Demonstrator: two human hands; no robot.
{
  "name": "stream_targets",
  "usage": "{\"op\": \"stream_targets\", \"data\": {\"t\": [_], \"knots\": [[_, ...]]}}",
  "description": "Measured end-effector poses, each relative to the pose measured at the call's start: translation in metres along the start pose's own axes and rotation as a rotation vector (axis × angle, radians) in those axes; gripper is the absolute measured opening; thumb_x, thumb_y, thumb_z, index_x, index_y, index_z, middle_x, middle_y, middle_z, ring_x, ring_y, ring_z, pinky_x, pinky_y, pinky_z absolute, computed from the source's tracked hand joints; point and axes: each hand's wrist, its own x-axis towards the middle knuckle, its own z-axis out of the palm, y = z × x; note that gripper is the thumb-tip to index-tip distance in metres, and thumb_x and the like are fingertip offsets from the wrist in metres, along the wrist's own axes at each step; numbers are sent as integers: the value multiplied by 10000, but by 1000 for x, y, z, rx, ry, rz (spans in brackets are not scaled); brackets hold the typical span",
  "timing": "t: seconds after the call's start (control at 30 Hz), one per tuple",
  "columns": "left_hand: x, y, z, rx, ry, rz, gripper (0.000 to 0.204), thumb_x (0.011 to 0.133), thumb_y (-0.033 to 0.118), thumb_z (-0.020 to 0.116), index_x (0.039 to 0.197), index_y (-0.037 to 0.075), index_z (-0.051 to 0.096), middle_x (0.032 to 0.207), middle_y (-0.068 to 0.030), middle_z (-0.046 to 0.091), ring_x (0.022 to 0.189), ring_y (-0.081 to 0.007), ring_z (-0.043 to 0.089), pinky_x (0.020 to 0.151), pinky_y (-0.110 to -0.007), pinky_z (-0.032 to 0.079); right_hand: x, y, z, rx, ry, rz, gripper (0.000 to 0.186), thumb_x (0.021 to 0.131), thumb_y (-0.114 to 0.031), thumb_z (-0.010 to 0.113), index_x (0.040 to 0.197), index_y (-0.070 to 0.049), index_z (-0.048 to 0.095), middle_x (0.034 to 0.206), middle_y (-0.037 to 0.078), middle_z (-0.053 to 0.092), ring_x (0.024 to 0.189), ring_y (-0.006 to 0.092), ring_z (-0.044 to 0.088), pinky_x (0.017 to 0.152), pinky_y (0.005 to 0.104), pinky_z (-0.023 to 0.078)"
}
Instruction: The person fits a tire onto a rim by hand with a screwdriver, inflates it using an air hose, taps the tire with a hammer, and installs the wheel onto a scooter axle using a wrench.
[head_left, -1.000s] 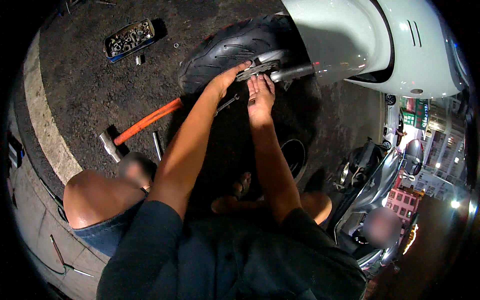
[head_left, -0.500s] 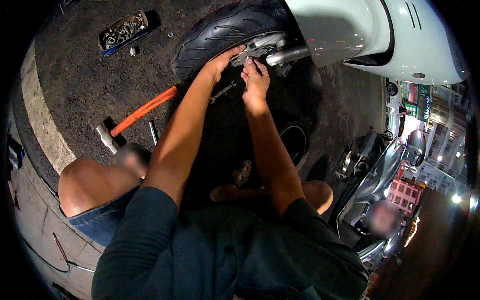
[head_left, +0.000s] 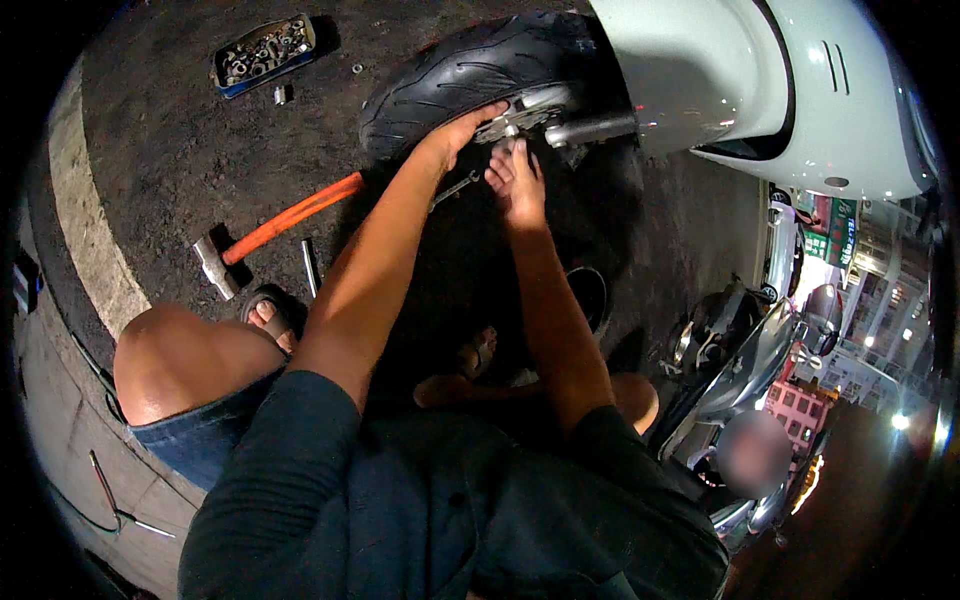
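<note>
A scooter wheel with a black treaded tyre stands under a white body panel. My left hand reaches past the tyre's edge, its fingers on the metal hub and disc, and some fingertips are hidden there. Just below the hub, my right hand has its thumb against a small shiny metal piece at the axle; its other fingers are curled and slightly blurred. Whether that piece is a nut or a bolt cannot be made out. A wrench lies on the asphalt beside my left forearm.
An orange-handled hammer, a metal tube and a tray of nuts and sockets lie at left. A loose socket is near the tray. A round black ring is by my right forearm; parked motorcycles stand at right.
The view has shifted slightly, moving the wheel right and down in the picture. My right hand's fingers have loosened and turned about the small metal piece. My left hand stays at the hub.
</note>
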Motion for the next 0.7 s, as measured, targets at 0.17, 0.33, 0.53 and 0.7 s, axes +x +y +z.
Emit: {"op": "stream_targets", "data": {"t": [0.17, 0.33, 0.53, 0.7], "knots": [[4, 0, 4, 24, -22, -56, 1033, 676, 677, 703, 1432, 42, 402, 1516, -187, 319, 1405, -333, 259, 1142, -493, 151, -54, 128, -42, -174, -281, 99, 268, 910, -227, 658, 1108, -63, 586, 1028, 54, 623, 922, 186, 589, 804, 323, 498], [3, -1, 5, 77, 67, -106, 1028, 675, 683, 700, 1423, 35, 423, 1496, -183, 366, 1391, -330, 296, 1136, -473, 177, -178, 221, 2, -370, -578, 329, 311, 916, -240, 642, 1162, -69, 555, 1106, 68, 581, 996, 204, 554, 856, 345, 468], [9, -7, -6, 47, -51, -27, 947, 699, 682, 688, 1372, 42, 497, 1450, -192, 429, 1370, -317, 327, 1132, -459, 192, -213, 259, 31, -537, -736, 306, 365, 925, -254, 623, 1226, -75, 518, 1200, 85, 532, 1084, 226, 513, 917, 371, 432], [3, -3, 5, 60, 62, -93, 1020, 700, 679, 688, 1427, 19, 412, 1497, -205, 353, 1409, -341, 268, 1150, -432, 168, -214, 274, 41, -634, -778, 241, 412, 932, -266, 607, 1279, -81, 487, 1278, 100, 491, 1157, 244, 478, 968, 393, 403]]}}
